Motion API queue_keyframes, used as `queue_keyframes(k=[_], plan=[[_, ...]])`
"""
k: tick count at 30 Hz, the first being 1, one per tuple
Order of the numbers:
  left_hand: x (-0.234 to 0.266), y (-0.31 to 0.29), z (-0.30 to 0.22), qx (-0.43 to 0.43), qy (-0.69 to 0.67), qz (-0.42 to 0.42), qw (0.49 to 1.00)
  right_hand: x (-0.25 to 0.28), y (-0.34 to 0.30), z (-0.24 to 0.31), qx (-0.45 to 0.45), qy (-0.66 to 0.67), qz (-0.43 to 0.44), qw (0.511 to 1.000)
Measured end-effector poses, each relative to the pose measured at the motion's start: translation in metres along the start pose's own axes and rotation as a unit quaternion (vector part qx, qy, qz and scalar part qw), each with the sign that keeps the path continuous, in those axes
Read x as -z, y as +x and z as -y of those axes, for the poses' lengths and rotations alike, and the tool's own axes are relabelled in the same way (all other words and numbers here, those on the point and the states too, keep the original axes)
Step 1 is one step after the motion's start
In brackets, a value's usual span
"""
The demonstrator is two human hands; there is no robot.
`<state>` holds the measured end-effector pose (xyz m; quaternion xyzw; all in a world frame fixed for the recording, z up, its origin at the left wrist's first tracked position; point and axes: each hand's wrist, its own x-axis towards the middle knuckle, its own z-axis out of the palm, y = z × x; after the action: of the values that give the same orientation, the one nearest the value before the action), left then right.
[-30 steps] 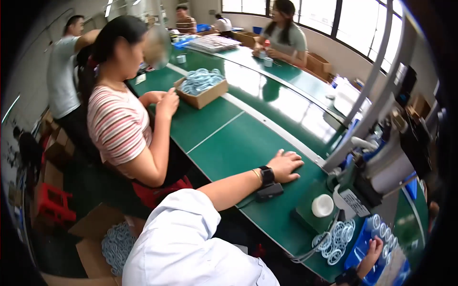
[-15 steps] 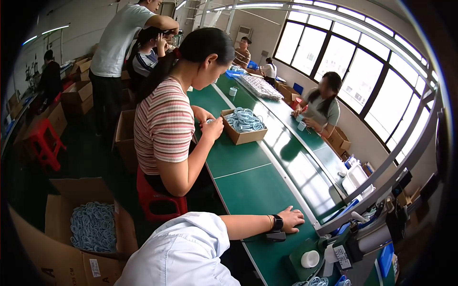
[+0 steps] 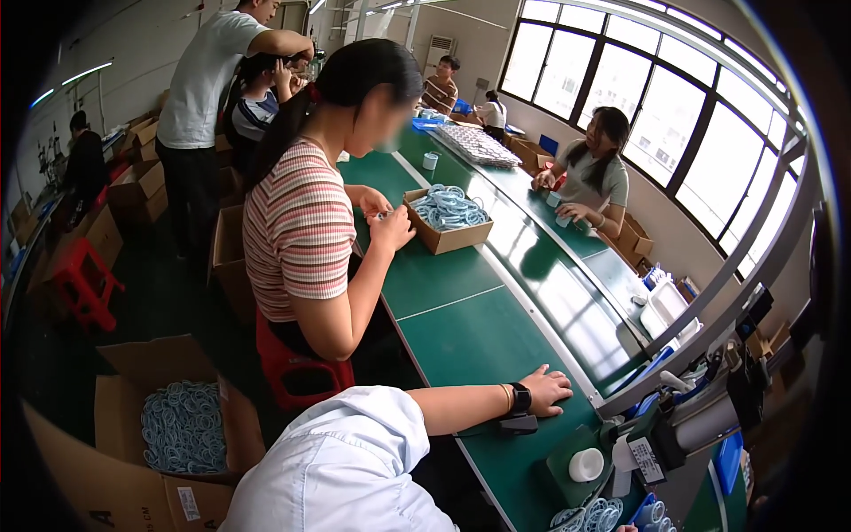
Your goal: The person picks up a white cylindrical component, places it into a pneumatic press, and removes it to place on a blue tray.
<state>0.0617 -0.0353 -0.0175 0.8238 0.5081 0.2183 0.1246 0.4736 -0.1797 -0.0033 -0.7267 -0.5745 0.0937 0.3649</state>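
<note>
My left hand (image 3: 545, 391) lies palm down on the green tabletop (image 3: 470, 341), fingers stretched out and holding nothing. A black watch (image 3: 520, 397) is on its wrist, with a small black box-shaped device (image 3: 518, 424) against the wrist's underside. My light blue sleeve (image 3: 337, 465) fills the lower middle. At the bottom edge a sliver of skin, seemingly my right hand (image 3: 627, 528), shows between light blue rings (image 3: 592, 516) and small clear-blue cylindrical pieces (image 3: 654, 514); its fingers are cut off by the frame. Near my left hand stands a bench machine (image 3: 651, 448) with a white round knob (image 3: 586, 465).
Beside me a person in a striped shirt (image 3: 297, 230) handles something small near a carton of light blue rings (image 3: 450, 222). Another person (image 3: 598, 173) sits across the table with small cups. An open box of rings (image 3: 184, 426) stands at left; a metal frame (image 3: 691, 332) rises at right.
The view has shifted slightly, bringing more of the rings at the bottom into sight. My left hand stays flat on the table. The person across has spread their hands apart and raised their head.
</note>
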Motion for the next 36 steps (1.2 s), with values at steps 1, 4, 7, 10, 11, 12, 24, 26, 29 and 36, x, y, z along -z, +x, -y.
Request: queue_keyframes(k=[1,4,7,10,11,12,24,26,29,36], plan=[[0.0,0.0,-0.001,0.0,0.0,0.0,1.0,0.002,-0.003,0.007,0.0,-0.013,-0.005,1.0],[0.0,0.0,-0.001,0.0,0.0,0.002,1.0,0.001,-0.002,0.004,-0.001,-0.026,-0.007,1.0],[0.005,-0.001,-0.003,0.0,0.0,0.004,1.0,0.0,0.0,-0.002,0.0,-0.025,-0.002,1.0],[0.011,-0.001,-0.007,0.01,0.024,0.04,0.999,0.002,0.001,-0.001,-0.014,-0.011,0.017,1.0],[0.011,0.0,-0.007,0.011,0.024,0.042,0.999,0.002,0.001,0.002,-0.015,-0.011,0.019,1.0],[0.011,0.0,-0.006,0.01,0.026,0.04,0.999,0.003,0.0,0.005,-0.016,-0.016,0.015,1.0],[0.005,0.001,0.002,-0.008,0.018,0.034,0.999,0.004,-0.005,0.019,-0.012,0.0,0.011,1.0],[0.003,0.0,0.003,-0.01,0.011,0.03,0.999,0.004,-0.007,0.021,-0.022,0.014,0.02,0.999],[0.006,0.004,0.004,-0.024,0.001,0.035,0.999,0.002,0.0,0.011,-0.011,0.007,0.015,1.0],[0.045,-0.02,0.043,-0.055,0.005,-0.089,0.994,-0.016,0.02,-0.032,0.026,0.08,0.04,0.996]])
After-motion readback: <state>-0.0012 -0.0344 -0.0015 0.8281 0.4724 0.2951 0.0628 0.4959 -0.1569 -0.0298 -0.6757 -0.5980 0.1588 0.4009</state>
